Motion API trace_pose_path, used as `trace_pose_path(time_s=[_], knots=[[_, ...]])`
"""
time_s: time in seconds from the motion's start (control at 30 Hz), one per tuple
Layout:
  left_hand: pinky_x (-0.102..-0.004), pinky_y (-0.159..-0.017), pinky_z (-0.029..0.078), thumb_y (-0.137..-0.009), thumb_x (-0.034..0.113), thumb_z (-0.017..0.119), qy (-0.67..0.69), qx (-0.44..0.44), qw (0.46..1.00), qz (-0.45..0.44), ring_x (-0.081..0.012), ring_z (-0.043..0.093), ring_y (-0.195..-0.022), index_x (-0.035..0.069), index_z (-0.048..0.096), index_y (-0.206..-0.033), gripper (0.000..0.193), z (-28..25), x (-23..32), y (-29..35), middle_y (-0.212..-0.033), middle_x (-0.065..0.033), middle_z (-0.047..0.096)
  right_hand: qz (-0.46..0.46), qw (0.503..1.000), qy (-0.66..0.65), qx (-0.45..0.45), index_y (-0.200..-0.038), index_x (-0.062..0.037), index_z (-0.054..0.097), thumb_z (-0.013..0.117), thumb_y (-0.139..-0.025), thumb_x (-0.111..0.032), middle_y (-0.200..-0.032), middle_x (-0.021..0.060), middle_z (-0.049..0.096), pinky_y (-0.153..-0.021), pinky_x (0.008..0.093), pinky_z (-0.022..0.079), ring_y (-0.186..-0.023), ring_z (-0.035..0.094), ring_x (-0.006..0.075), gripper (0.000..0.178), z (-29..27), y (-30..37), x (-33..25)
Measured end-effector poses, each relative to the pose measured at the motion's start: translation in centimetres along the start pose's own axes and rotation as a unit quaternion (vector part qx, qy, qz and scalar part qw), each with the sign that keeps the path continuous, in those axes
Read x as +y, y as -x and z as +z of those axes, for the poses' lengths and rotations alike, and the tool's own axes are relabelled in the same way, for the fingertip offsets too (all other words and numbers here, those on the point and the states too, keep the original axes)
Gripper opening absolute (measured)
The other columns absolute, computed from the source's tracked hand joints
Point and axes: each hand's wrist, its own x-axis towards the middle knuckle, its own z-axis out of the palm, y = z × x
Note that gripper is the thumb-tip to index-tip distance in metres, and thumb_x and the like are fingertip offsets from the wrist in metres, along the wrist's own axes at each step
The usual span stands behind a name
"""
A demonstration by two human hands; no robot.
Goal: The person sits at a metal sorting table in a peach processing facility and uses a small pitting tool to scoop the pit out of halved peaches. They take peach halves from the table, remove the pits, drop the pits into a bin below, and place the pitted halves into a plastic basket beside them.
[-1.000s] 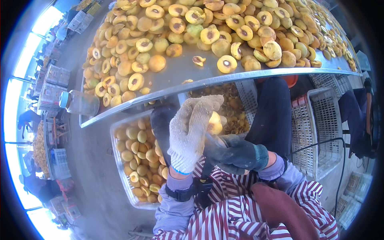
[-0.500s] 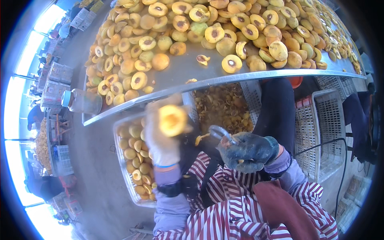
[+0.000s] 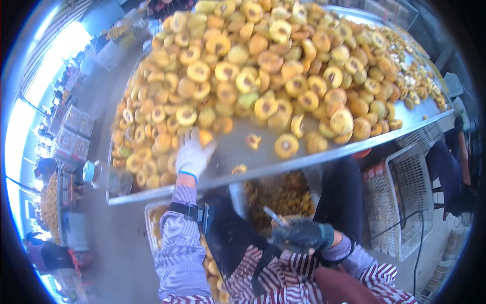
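Note:
My left hand (image 3: 193, 156), in a white glove, reaches over the metal table at the near edge of a heap of halved yellow peaches (image 3: 228, 72). Its fingers are stretched and apart, close against an orange peach half (image 3: 205, 137); whether they touch it is hard to tell. Low in front of my body, my right hand (image 3: 298, 235), in a dark glove, is closed round a metal pitting tool (image 3: 274, 215), whose thin end sticks up past the fingers. Many of the halves show brown pits or pit hollows.
The table's raised metal rim (image 3: 273, 168) runs across in front of me. Below it stand a tub of peach scraps (image 3: 278, 197) and, partly behind my left arm, a crate of peach halves (image 3: 212, 268). A clear jar (image 3: 114, 180) is at left; white crates (image 3: 410, 187) and a cable stand right.
My left hand has let go of the peach half it held and moved up onto the table. My right hand keeps the tool, slightly lower in view. The view has tilted up.

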Motion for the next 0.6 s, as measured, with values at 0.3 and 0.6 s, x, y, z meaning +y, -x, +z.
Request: trace_pose_path(time_s=[0.3,0.6], knots=[[-0.0406,-0.077,0.055,-0.076,0.043,0.073,0.157,-0.106,0.977,-0.1,-0.0279,0.063,-0.099,0.006,0.053,-0.128,0.067,0.9,3.5,-0.6,-0.112,-0.0157,0.062,-0.011,0.997,-0.08,0.002,-0.106,-0.0055,0.053,0.062,-0.094,-0.024,-0.073,-0.0016,0.056,-0.045,0.017,0.04,-0.052,0.051,0.004,0.024,-0.4,-0.8,0.9],[-0.0444,-0.085,0.055,-0.092,0.061,0.047,0.861,-0.094,0.478,-0.145,-0.0364,0.059,-0.111,-0.003,0.045,-0.133,0.075,-1.7,11.3,11.6,-0.124,-0.0222,0.056,-0.108,0.989,-0.068,0.072,-0.104,-0.007,0.059,0.058,-0.096,-0.018,-0.08,-0.0037,0.058,-0.054,0.021,0.045,-0.066,0.056,0.0049,0.013,1.0,-1.6,0.7]])
